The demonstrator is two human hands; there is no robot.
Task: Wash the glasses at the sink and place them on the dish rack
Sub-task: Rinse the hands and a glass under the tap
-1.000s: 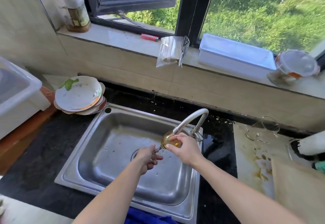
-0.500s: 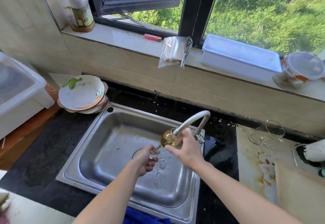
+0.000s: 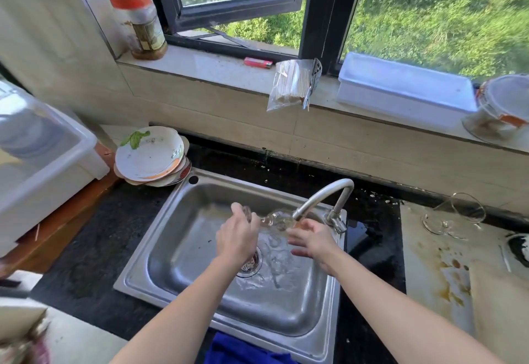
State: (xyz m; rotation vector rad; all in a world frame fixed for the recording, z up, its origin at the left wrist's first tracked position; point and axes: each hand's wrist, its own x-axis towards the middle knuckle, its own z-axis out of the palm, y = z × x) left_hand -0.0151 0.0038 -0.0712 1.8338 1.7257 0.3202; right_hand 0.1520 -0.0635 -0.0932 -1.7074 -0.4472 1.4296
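Observation:
A clear wine glass (image 3: 274,219) lies nearly level over the steel sink (image 3: 183,209), its bowl right at the faucet spout (image 3: 317,197). My left hand (image 3: 237,239) grips the glass by its stem and foot, which stick up past my fingers. My right hand (image 3: 313,240) is beside and just under the bowl with its fingers stretched out; it may touch the rim. Water splashes across the sink floor around the drain (image 3: 253,262). Two more stemmed glasses (image 3: 455,217) lie on the counter to the right.
Stacked dirty plates (image 3: 151,157) sit at the sink's back left corner. A white plastic bin (image 3: 45,169) stands at the far left. A stained board (image 3: 440,272) covers the counter on the right. A jar (image 3: 137,23), a lighter, a bag and a white box (image 3: 406,89) line the windowsill.
The glass held amber liquid with my right hand round its bowl; now it is tipped flat and clear, my right hand has let go, and my left hand has risen.

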